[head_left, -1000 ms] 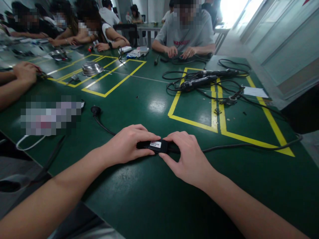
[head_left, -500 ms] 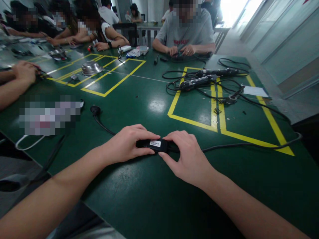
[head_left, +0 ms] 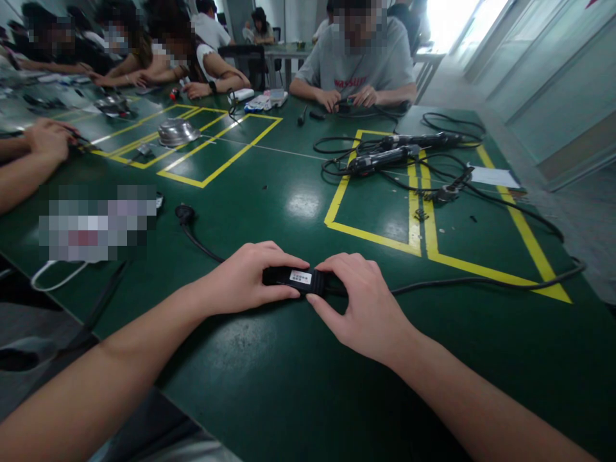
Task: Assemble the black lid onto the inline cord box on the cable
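Note:
A small black in-line box (head_left: 301, 278) with a white printed label lies on the green table between my hands. My left hand (head_left: 248, 276) grips its left part between thumb and fingers. At the right end, my right hand (head_left: 359, 298) pinches the box, thumb at the near edge and fingertips at the far edge. A black cord (head_left: 462, 280) runs rightward from behind my right hand and curves back at the table's right side. Beyond my left hand, a power plug (head_left: 185, 213) rests on the table, its cord passing under that hand.
Two electric screwdrivers (head_left: 382, 160) with tangled cables lie beyond my right hand, near loose screws (head_left: 421, 215). Yellow tape (head_left: 370, 236) marks the table. A metal bowl (head_left: 177, 132) stands farther off. Co-workers sit opposite; another person's hands (head_left: 51, 140) are at left.
Both my hands stay on the black box, which has hardly moved. Across the table, the co-worker's hands and the item in them have shifted slightly.

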The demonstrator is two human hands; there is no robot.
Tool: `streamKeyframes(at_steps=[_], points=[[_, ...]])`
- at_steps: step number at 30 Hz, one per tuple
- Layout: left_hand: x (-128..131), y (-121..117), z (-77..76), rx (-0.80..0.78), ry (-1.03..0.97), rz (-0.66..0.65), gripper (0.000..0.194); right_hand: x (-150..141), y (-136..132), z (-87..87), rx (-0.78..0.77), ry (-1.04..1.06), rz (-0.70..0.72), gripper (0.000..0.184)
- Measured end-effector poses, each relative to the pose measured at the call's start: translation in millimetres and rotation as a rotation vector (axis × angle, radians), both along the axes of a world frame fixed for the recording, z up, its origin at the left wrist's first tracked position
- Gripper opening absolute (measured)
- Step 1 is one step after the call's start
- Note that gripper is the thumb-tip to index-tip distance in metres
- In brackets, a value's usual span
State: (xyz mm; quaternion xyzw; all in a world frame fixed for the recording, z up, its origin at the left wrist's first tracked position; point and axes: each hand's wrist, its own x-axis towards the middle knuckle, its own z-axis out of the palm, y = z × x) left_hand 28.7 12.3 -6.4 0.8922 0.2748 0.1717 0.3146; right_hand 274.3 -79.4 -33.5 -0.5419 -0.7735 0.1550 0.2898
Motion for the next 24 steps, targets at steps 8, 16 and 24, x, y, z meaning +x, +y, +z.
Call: streamKeyframes(at_steps=[8, 16, 24], points=[[-0.4, 8.0, -3.1, 0.171, 0.029, 0.407, 0.039, -1.1, 0.2, -6.1, 0.104, 0.004, -0.068, 0.019], [-2.3, 17.8, -11.3, 0.22, 0.186, 0.5, 0.024, -1.3, 1.9, -3.8, 0.079, -0.043, -0.025, 0.004], [-7.1, 3.0, 6.0, 0.156, 0.118, 0.041, 0.015, -0.9, 1.4, -5.0, 0.112, -0.031, 0.001, 0.009]])
